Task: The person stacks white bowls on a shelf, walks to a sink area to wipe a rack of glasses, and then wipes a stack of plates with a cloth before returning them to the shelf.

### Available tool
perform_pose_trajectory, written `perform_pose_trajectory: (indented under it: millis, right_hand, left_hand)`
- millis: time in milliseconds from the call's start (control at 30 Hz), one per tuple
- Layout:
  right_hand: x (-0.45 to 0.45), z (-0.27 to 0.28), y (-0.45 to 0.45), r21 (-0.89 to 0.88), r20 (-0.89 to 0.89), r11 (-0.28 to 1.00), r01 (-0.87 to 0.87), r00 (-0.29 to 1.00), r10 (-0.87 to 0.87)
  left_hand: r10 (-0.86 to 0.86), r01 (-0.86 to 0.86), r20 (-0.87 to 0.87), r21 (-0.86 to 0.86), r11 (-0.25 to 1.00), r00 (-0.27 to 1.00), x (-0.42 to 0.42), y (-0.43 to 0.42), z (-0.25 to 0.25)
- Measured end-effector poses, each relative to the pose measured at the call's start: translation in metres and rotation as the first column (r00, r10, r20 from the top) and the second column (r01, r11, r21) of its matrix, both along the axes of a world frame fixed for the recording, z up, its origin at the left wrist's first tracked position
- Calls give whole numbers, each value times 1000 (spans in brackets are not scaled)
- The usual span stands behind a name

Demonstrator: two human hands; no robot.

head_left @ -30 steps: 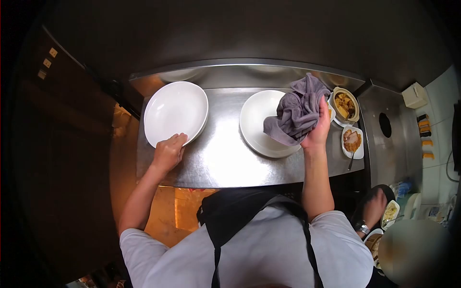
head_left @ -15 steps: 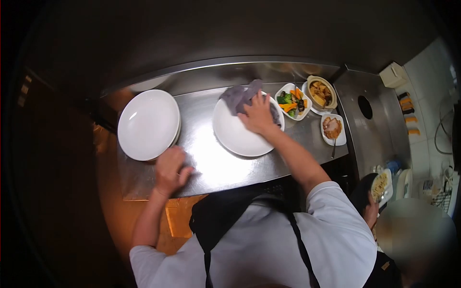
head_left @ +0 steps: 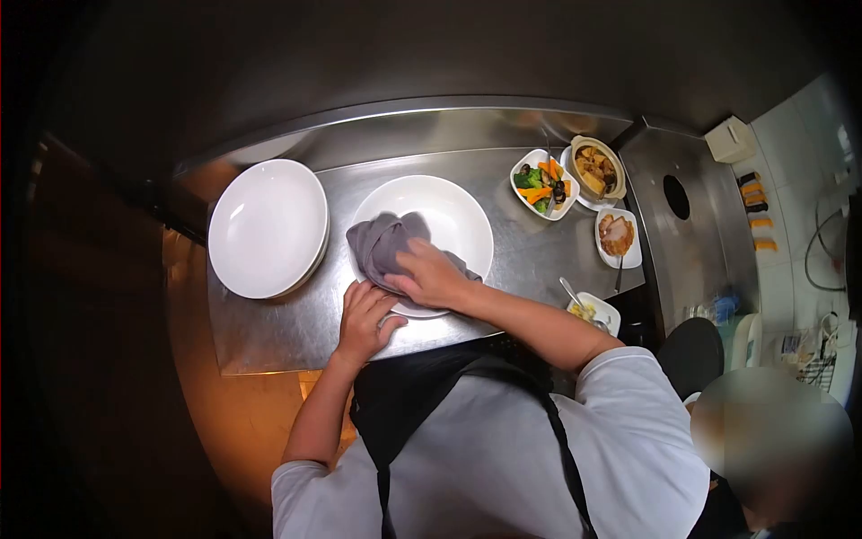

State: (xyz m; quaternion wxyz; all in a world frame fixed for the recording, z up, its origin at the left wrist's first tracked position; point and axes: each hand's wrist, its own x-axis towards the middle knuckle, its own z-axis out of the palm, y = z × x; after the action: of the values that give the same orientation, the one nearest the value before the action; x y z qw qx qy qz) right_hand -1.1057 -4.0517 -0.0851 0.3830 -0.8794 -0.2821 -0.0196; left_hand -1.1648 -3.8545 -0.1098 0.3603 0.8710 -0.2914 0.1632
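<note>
A round white plate (head_left: pixel 453 211) lies on the steel counter in front of me. My right hand (head_left: pixel 433 277) presses a bunched grey cloth (head_left: pixel 377 244) onto the near left part of that plate, fingers curled into the fabric. At the near left rim rests my left hand (head_left: pixel 365 322), its fingers stretched out over the edge by the cloth and its thumb apart. Part of the plate is hidden beneath the cloth and hands. To the left stands a stack of white plates (head_left: pixel 269 225), close to the counter's left end.
On the counter's right are a vegetable dish (head_left: pixel 544 186), a clay pot of food (head_left: pixel 597 171) on a saucer, a sliced-meat dish (head_left: pixel 617 235) and a small dish with a spoon (head_left: pixel 600 311). Another person (head_left: pixel 736 503) stands at the lower right. A steel wall (head_left: pixel 404 130) backs the counter.
My right hand and the cloth moved from the plate's far right to its near left. My left hand came to the rim. The plate shifted left. A dish with a spoon now stands at right.
</note>
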Motion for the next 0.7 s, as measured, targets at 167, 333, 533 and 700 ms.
perform_pose_trajectory:
  millis: [167, 333, 533, 700]
  right_hand:
    - [61, -18, -5, -442, 77, 828, -345, 905, 419]
    - [99, -4, -66, -647, 329, 761, 53, 920, 215]
    - [-8, 7, -34, -505, -130, 855, 113, 970, -206]
    - [-51, 16, 38, -138, -31, 986, 97, 994, -102]
  left_hand:
    - [21, -21, 1, -55, 998, 1000, 1, 0, -2]
    - [78, -78, -33, 23, 997, 996, -3, -6, 4]
    - [81, -87, -39, -181, 980, 996, -2, -3, -18]
    - [193, -204, -69, -360, 910, 979, -1, 1, -31]
